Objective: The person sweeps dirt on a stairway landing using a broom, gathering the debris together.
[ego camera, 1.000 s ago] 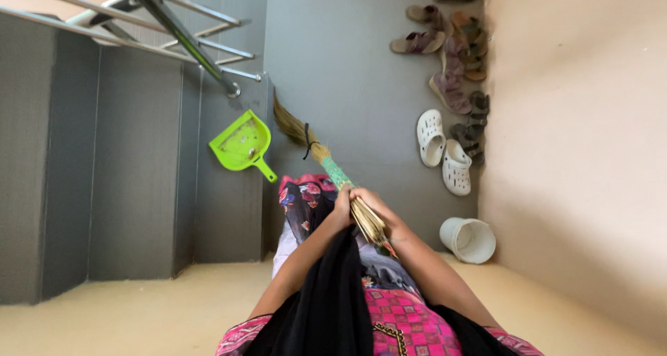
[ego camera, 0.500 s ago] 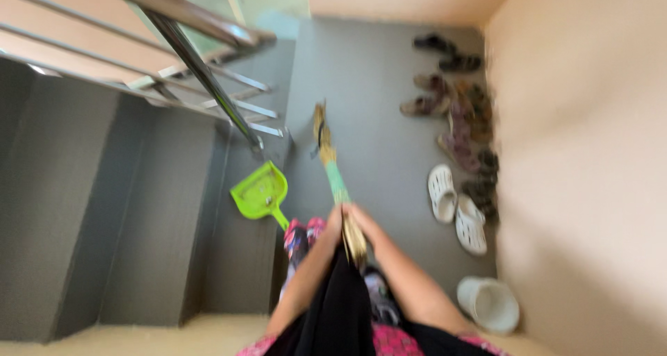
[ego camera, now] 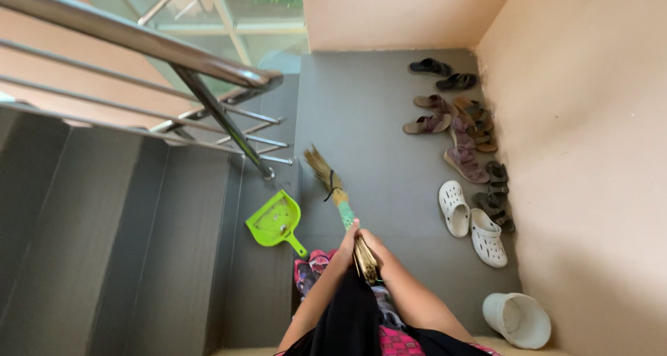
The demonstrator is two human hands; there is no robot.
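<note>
Both hands, left (ego camera: 349, 232) and right (ego camera: 368, 239), clamp together around the straw grass broom (ego camera: 340, 207), its bristle tip low on the grey landing floor (ego camera: 368, 127). Left, a lime-green plastic dustpan (ego camera: 275, 221) lies ready; right, white clogs (ego camera: 471, 224) line the wall.

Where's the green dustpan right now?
In the head view the green dustpan lies on the grey floor left of centre, just left of the broom held in both hands, below the foot of the metal railing post.
</note>
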